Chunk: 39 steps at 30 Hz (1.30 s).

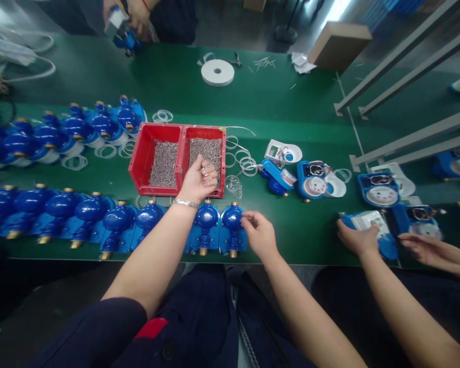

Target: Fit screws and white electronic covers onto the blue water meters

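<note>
My left hand [200, 180] is palm up over the right compartment of a red two-part bin [138, 171], its fingers curled around a few small metal screws. Loose screws [164, 163] fill the bottoms of both compartments. Beside the last blue water meter [232, 219] in the near row is my right hand [259, 234], thumb and fingers pinched together near its upper right edge. Whether something small is between those fingertips is hidden. Another blue water meter [206, 220] lies just left of it, brass ends showing.
More blue meters [76, 125] line the left in two rows. Opened meters [312, 181] with white covers lie to the right, where a co-worker's hands [362, 239] handle one. Across the table are a white tape roll [217, 72], a cardboard box [339, 46] and another person's hands [138, 15].
</note>
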### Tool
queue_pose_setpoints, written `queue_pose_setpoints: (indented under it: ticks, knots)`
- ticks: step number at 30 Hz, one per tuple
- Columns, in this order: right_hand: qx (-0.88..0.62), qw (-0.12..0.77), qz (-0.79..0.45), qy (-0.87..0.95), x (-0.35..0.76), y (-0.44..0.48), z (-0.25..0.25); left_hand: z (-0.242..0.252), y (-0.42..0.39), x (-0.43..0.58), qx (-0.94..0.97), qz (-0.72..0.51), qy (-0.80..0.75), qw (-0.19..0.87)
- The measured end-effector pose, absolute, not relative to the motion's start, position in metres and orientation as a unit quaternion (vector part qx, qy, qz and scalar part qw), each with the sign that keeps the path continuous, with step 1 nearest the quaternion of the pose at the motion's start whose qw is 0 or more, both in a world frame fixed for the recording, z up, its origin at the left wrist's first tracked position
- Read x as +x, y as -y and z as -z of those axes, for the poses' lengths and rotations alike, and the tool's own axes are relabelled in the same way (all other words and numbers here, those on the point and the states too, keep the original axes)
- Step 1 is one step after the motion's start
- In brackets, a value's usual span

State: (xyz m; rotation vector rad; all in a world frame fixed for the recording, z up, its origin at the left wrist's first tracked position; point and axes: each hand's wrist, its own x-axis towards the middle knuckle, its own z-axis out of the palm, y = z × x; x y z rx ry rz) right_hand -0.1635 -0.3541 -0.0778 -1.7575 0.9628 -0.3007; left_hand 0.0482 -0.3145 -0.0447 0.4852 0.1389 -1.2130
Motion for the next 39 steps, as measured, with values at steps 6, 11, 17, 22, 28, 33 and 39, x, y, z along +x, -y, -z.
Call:
queue_pose_setpoints:
  ticks: [6,11,17,22,28,33,39]
  knots:
    - [-0.746,0.561,0.207,-0.293,-0.125,0.342,0.023,0.032,0.288,-0.016,0.224,0.59,-0.056,0.774]
    - [-0.858,0.396,0.155,-0.287,-0.134,0.32,0.027,0.035,0.274,-0.039,0.276,0.535,-0.104,0.792]
    - [-0.906,0.341,0.106,-0.229,-0.146,0.288,0.04,0.051,0.247,-0.055,0.342,0.512,-0.187,0.765]
    - [-0.904,0.34,0.097,-0.24,-0.188,0.302,0.022,0.07,0.224,-0.066,0.389,0.524,-0.238,0.719]
    - [-0.892,0.34,0.097,-0.28,-0.269,0.372,-0.01,0.077,0.218,-0.08,0.436,0.469,-0.247,0.727]
    - [-0.889,0.407,0.084,-0.192,-0.206,0.318,0.037,0.075,0.214,-0.073,0.377,0.506,-0.278,0.724]
    - [-0.847,0.515,0.085,-0.099,-0.143,0.256,0.048,0.061,0.186,-0.041,0.224,0.534,-0.21,0.788]
